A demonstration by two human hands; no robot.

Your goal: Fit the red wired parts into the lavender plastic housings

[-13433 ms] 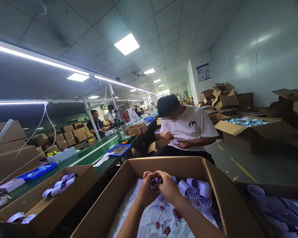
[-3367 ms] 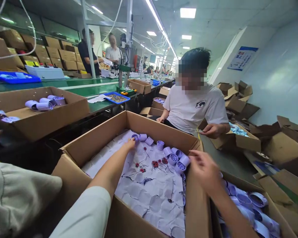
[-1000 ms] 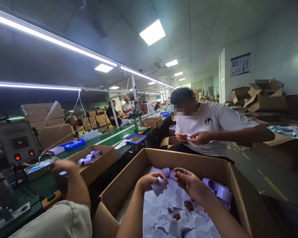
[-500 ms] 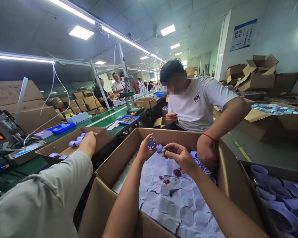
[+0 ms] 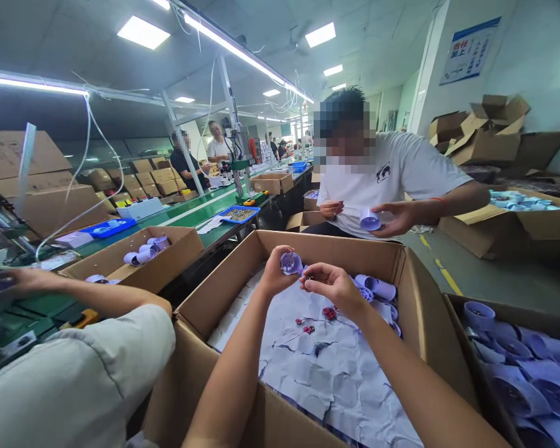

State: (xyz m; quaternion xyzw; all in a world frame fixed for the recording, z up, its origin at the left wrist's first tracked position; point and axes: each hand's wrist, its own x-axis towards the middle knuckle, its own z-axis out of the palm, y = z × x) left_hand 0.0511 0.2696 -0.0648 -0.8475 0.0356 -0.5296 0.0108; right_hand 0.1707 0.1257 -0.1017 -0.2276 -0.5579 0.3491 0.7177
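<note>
My left hand [image 5: 274,277] grips a short, hollow purple plastic cylinder [image 5: 290,263], its open end turned toward me. Close to its right, my right hand [image 5: 332,286] pinches a small dark part [image 5: 308,278] whose kind I cannot make out. Both hands are above a large cardboard box [image 5: 214,283] lined with crumpled white paper [image 5: 303,379]. On the paper lie a red bundle of small wired parts [image 5: 329,313] and a few loose red-and-black pieces [image 5: 308,330]. More purple cylinders [image 5: 382,289] rest at the box's right side.
Opposite, a co-worker [image 5: 354,193] holds another purple cylinder [image 5: 370,219]. At left, a co-worker's sleeve [image 5: 98,354] and arm extend toward a bench machine. A smaller box [image 5: 182,249] with cylinders stands on the green bench; another box of cylinders [image 5: 508,348] is at right.
The co-worker opposite has raised a hand out of the box with a purple cylinder. The left co-worker's hand has moved from the smaller box toward the machine. My cylinder has turned slightly.
</note>
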